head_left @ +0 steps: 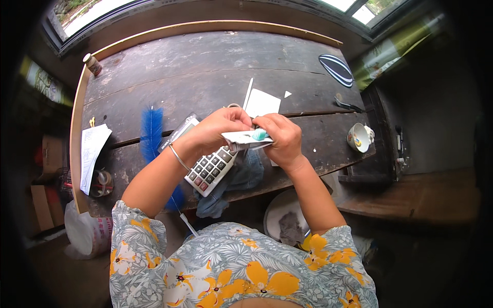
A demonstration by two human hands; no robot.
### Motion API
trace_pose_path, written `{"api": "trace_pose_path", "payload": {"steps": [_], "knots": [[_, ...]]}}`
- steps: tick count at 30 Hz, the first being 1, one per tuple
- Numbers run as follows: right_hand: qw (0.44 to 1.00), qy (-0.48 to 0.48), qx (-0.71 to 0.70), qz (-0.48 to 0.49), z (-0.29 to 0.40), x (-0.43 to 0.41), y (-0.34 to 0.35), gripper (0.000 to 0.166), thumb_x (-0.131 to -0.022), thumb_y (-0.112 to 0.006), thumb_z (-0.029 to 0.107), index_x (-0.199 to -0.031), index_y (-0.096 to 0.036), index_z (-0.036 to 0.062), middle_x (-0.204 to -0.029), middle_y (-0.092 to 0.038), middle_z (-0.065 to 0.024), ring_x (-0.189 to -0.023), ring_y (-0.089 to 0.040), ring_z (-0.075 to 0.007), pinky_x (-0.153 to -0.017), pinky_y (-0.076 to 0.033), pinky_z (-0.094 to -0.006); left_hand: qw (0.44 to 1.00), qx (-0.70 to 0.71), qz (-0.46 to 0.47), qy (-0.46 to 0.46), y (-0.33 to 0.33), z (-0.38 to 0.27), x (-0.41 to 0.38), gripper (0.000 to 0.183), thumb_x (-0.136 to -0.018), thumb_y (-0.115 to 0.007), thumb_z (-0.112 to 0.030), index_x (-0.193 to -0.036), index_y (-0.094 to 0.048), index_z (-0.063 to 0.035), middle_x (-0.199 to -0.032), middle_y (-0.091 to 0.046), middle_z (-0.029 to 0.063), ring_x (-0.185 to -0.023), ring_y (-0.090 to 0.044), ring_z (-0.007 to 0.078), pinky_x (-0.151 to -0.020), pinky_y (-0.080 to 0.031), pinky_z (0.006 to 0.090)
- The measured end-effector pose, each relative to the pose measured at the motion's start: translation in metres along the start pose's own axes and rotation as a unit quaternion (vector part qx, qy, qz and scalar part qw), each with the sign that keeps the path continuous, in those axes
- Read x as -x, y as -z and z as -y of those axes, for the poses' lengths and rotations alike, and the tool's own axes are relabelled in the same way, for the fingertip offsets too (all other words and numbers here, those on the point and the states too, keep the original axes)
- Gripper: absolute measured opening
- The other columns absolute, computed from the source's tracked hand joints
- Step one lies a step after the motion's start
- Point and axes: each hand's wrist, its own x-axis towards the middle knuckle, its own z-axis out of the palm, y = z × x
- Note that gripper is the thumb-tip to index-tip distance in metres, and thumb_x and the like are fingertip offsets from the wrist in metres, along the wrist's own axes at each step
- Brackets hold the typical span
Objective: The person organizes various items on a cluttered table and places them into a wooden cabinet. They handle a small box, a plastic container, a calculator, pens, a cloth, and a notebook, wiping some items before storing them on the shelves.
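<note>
Above the near part of the dark wooden table, my left hand (225,125) and my right hand (284,140) meet at a small white folded packet (237,136). Both hands pinch it; the fingertips partly hide one another. A teal plastic piece (259,134) lies against the packet by my right fingers; its exact kind is unclear. Beneath my left forearm is a white calculator (210,169) with dark keys, resting partly on a blue-grey cloth (248,175). A blue feather duster (151,131) passes under the same forearm. Beyond my hands lie a white paper sheet (264,102) and a slim white stick (248,93).
A stack of papers (92,152) and a glass jar (102,181) stand at the left edge. A small bottle (92,64) occupies the far left corner. On the right are an oval insole (335,71), a black-handled tool (347,106) and a bowl (358,138).
</note>
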Motion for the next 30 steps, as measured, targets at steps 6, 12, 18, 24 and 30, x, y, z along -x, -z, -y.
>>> {"api": "trace_pose_path", "payload": {"steps": [6,12,18,24,30], "knots": [[0.993,-0.044,-0.105,0.019,-0.02,0.003,-0.003,0.022,-0.068,-0.069,0.003,-0.089,-0.065,0.008,-0.079,-0.065,-0.0099,-0.071,-0.064,-0.0287,-0.061,-0.051,-0.0343,0.996,0.09,-0.017,0.011,-0.007,0.009,-0.01,0.014,-0.088,-0.059,-0.009,-0.098,-0.056,-0.0004,-0.081,-0.061,0.0082,-0.06,-0.059,0.0111,-0.047,-0.044,0.0183],[0.813,-0.486,-0.318,0.025,-0.087,-0.007,0.0,0.011,-0.078,-0.071,0.007,-0.088,-0.067,0.0041,-0.074,-0.066,-0.0064,-0.054,-0.059,-0.0138,-0.05,-0.046,-0.0265,0.982,0.078,-0.165,-0.05,-0.005,0.009,0.004,0.019,-0.088,-0.06,-0.012,-0.104,-0.053,-0.0042,-0.072,-0.055,0.0036,-0.057,-0.054,0.0089,-0.044,-0.04,0.0191],[0.676,-0.617,-0.382,0.126,-0.165,-0.012,-0.017,0.015,-0.084,-0.067,0.013,-0.091,-0.064,-0.0002,-0.079,-0.068,-0.0096,-0.052,-0.055,-0.0088,-0.048,-0.048,-0.0264,0.966,0.152,-0.21,-0.016,-0.01,0.05,0.059,0.011,-0.087,-0.061,-0.012,-0.095,-0.055,-0.0069,-0.066,-0.052,0.0003,-0.054,-0.051,0.0082,-0.043,-0.038,0.0189],[0.666,-0.649,-0.329,0.163,-0.172,-0.024,-0.038,0.012,-0.084,-0.066,0.009,-0.089,-0.063,-0.0016,-0.081,-0.069,-0.0117,-0.052,-0.054,-0.0104,-0.048,-0.047,-0.0276,0.951,0.215,-0.221,-0.02,-0.011,0.064,0.082,0.007,-0.088,-0.059,-0.011,-0.092,-0.054,-0.0067,-0.067,-0.053,0.0005,-0.054,-0.049,0.0074,-0.044,-0.037,0.0177],[0.699,-0.63,-0.298,0.162,-0.166,-0.028,-0.03,0.01,-0.083,-0.065,0.007,-0.086,-0.063,-0.0026,-0.08,-0.069,-0.0127,-0.051,-0.053,-0.0104,-0.046,-0.046,-0.0279,0.941,0.235,-0.24,-0.035,-0.01,0.063,0.092,0.007,-0.088,-0.059,-0.011,-0.092,-0.055,-0.0064,-0.065,-0.054,0.0007,-0.053,-0.05,0.0074,-0.045,-0.038,0.0182]]}}
